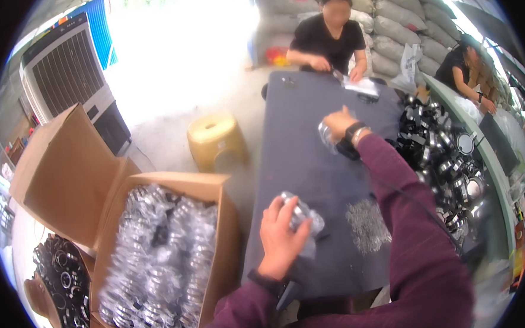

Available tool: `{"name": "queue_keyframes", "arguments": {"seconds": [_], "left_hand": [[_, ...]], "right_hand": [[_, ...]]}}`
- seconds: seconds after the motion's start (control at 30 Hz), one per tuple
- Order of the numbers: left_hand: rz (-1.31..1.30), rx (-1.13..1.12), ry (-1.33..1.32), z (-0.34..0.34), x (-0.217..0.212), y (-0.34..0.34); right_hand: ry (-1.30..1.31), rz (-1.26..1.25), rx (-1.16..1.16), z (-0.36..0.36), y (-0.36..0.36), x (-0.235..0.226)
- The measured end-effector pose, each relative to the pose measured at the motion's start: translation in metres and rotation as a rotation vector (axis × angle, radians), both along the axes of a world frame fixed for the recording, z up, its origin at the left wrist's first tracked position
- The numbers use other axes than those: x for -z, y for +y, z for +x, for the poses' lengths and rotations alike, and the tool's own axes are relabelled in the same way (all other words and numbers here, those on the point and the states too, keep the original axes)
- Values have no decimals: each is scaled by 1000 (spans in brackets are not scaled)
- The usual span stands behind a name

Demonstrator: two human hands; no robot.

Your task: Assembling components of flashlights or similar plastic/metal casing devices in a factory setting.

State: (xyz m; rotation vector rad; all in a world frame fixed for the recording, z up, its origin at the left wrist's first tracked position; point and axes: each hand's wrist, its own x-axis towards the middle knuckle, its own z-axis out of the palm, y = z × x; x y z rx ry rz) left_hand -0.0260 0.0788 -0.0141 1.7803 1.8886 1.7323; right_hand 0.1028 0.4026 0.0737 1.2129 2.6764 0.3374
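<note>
My left hand [278,240] is curled over a shiny round part in clear plastic [303,213], low above the near left edge of the grey-covered table [298,162]. Farther off, my right hand [339,125] reaches across the tabletop, its fingers closed on a second plastic-wrapped part [325,134]. The palm hides much of that one. Beneath my right forearm lies a spread of small thin metal pieces [368,225].
An open cardboard box [224,196] full of wrapped parts stands left of the table. Loose black and silver parts [443,154] are heaped along the right. A yellow stool [215,140] stands beyond the box. A co-worker [330,38] handles white packaging [362,87] across the table; another person [462,73] works far right.
</note>
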Motion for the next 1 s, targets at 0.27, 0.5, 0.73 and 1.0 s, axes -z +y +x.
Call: {"name": "queue_keyframes", "arguments": {"seconds": [0.27,0.5,0.73,1.0], "left_hand": [[-11,-30,-9,-5,-1,2],[-20,5,-17,-1,1,1],[-31,15,-14,3,-5,0],[-41,22,-54,-2,-4,-2]], "right_hand": [[628,-311,-182,-18,-147,9],[919,-943,-43,4,-218,34],[648,-130,-236,47,-101,13],[-268,269,-261,90,-64,0]]}}
